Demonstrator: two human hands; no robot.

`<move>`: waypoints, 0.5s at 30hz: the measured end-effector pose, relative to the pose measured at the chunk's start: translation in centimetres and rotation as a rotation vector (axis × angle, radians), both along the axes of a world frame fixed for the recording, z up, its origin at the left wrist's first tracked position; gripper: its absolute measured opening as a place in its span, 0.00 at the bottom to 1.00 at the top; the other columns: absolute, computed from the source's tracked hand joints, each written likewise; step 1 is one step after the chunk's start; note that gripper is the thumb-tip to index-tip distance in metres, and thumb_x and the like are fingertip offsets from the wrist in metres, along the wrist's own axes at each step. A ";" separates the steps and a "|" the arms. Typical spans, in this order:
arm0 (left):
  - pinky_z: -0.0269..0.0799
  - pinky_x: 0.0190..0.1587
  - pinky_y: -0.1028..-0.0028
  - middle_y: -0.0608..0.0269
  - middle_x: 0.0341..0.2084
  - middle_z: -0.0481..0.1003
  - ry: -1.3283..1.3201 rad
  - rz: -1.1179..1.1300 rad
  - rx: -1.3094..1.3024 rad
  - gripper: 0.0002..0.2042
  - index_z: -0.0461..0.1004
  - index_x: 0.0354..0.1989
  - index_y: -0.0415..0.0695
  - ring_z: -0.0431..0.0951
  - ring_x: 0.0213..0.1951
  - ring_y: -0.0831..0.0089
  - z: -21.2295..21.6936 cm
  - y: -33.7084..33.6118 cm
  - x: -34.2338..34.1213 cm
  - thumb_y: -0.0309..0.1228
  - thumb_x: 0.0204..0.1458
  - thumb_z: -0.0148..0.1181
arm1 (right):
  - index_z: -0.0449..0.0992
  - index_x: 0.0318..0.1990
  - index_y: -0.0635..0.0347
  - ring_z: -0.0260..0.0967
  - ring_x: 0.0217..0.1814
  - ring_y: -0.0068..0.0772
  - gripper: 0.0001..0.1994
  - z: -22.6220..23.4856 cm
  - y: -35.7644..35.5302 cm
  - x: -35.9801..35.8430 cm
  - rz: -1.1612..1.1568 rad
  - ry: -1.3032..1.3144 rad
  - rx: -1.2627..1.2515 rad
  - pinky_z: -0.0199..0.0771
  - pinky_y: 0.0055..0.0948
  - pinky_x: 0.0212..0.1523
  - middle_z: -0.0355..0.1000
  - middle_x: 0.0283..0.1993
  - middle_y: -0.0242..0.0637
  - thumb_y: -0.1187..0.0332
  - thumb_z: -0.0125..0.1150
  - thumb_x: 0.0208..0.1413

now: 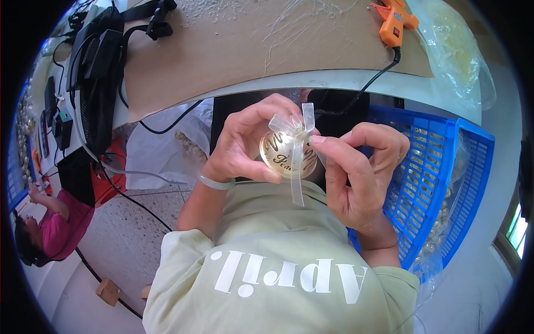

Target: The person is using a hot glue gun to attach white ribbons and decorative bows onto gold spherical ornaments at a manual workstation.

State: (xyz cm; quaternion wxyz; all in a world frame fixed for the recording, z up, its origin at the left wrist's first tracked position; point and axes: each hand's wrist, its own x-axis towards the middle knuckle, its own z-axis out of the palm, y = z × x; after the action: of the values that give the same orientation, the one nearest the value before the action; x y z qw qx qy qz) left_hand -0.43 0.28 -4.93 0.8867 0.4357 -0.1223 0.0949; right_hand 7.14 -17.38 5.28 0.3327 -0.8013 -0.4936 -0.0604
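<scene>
A round gold Christmas bauble [273, 153] with dark lettering is held in front of my body. My left hand [245, 136] is closed around its left side, thumb below and fingers above. A sheer whitish ribbon [297, 178] is tied in a bow at the bauble's top, one tail hanging down across its face and another end standing up. On the right side, my right hand [361, 167] has its fingers bent and closed at the bow, with a fingertip against the ribbon. The tips of its other fingers are partly hidden.
A table with a brown cardboard sheet [245, 50] lies ahead, strewn with glue strands. An orange glue gun [392, 25] and a plastic bag [453, 50] are at its right. A blue crate [423, 189] stands right. Black cables [133, 205] and another person [61, 222] are left.
</scene>
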 end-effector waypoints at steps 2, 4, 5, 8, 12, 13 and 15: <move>0.71 0.51 0.55 0.57 0.44 0.65 0.002 0.000 0.008 0.29 0.71 0.44 0.39 0.73 0.49 0.50 -0.1 0.0 0.0 0.29 0.29 0.78 | 0.79 0.42 0.50 0.57 0.43 0.33 0.13 -0.1 0.0 0.0 0.007 0.012 -0.012 0.56 0.30 0.45 0.62 0.39 0.31 0.78 0.64 0.49; 0.71 0.51 0.55 0.57 0.44 0.65 0.005 0.002 0.028 0.29 0.71 0.44 0.39 0.73 0.49 0.51 -0.1 0.1 -0.1 0.29 0.29 0.78 | 0.79 0.42 0.50 0.57 0.43 0.33 0.13 -0.2 0.0 0.0 0.010 0.019 -0.018 0.56 0.29 0.45 0.62 0.39 0.31 0.78 0.64 0.49; 0.71 0.51 0.55 0.57 0.44 0.65 0.006 0.001 0.027 0.29 0.71 0.44 0.39 0.73 0.49 0.51 -0.2 0.1 -0.1 0.29 0.29 0.78 | 0.79 0.42 0.51 0.57 0.44 0.34 0.15 -0.3 0.0 0.0 0.015 0.027 -0.012 0.56 0.30 0.45 0.62 0.39 0.31 0.79 0.64 0.45; 0.71 0.51 0.56 0.56 0.44 0.66 -0.001 0.020 0.066 0.29 0.72 0.44 0.39 0.73 0.49 0.53 -0.3 0.2 -0.1 0.29 0.29 0.78 | 0.79 0.42 0.52 0.56 0.45 0.35 0.20 -0.4 0.1 0.0 0.027 0.044 0.001 0.56 0.32 0.44 0.64 0.40 0.31 0.82 0.64 0.37; 0.65 0.53 0.69 0.52 0.46 0.68 -0.027 0.003 0.036 0.32 0.73 0.47 0.37 0.70 0.50 0.65 -0.5 0.2 -0.3 0.26 0.28 0.78 | 0.78 0.42 0.51 0.56 0.45 0.34 0.13 -0.2 0.2 0.0 0.033 0.131 -0.039 0.56 0.30 0.47 0.62 0.40 0.33 0.80 0.62 0.49; 0.65 0.53 0.69 0.52 0.46 0.68 -0.026 0.003 0.035 0.32 0.73 0.47 0.37 0.70 0.50 0.65 -0.5 0.2 -0.3 0.26 0.28 0.78 | 0.78 0.42 0.51 0.56 0.45 0.34 0.14 -0.2 0.2 0.0 0.032 0.134 -0.042 0.56 0.30 0.48 0.62 0.40 0.33 0.80 0.62 0.49; 0.65 0.54 0.69 0.52 0.46 0.69 -0.026 0.006 0.062 0.31 0.73 0.47 0.37 0.69 0.50 0.65 -0.4 0.4 -0.3 0.26 0.28 0.78 | 0.78 0.42 0.52 0.56 0.45 0.34 0.14 -0.3 0.3 0.0 0.031 0.142 -0.047 0.56 0.31 0.48 0.62 0.40 0.33 0.81 0.61 0.48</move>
State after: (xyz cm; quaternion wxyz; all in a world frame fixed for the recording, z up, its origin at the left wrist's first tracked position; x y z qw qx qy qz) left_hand -0.74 0.63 -5.36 0.8708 0.4620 -0.1356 0.0993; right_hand 7.13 -17.09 4.97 0.3487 -0.8035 -0.4823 0.0133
